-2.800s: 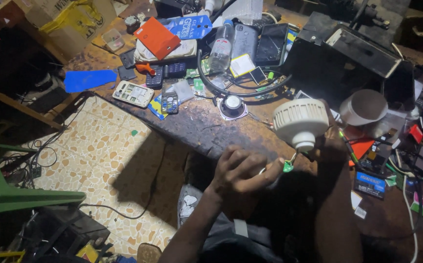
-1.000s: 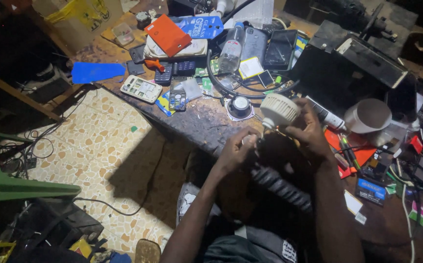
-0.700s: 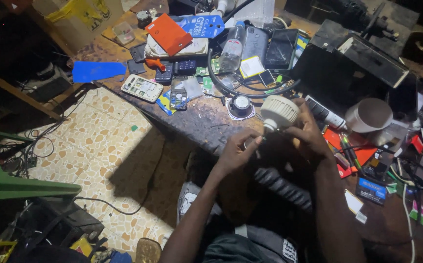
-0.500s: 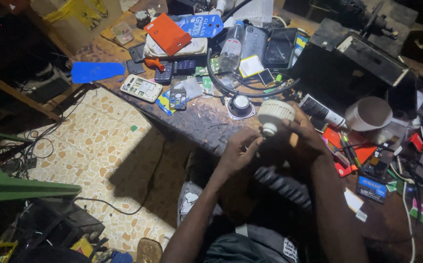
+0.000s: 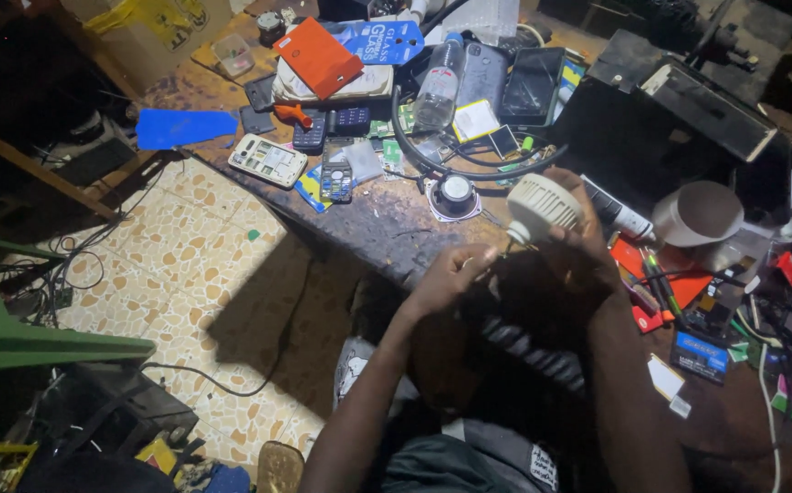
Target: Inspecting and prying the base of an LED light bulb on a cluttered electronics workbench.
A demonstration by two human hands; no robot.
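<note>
My right hand [image 5: 587,245] grips a white ribbed bulb housing [image 5: 542,204] and holds it tilted above the dark, worn workbench [image 5: 387,224]. Just below and left of the housing, my left hand [image 5: 451,274] pinches a thin tool or wire whose tip meets the housing's narrow end. What exactly the left fingers hold is too small to tell. A small round speaker [image 5: 455,194] lies on the bench to the left of the housing.
The bench is crowded with phones [image 5: 268,160], an orange box [image 5: 321,57], a plastic bottle [image 5: 439,82], a looped black cable [image 5: 469,164] and a white bowl-shaped cover [image 5: 699,212]. A black box [image 5: 679,110] stands behind. A green chair [image 5: 12,319] and loose cables lie on the tiled floor at left.
The bulb housing has moved up and left over the bench and turned in my right hand. My left hand has followed it and come in at its narrow end.
</note>
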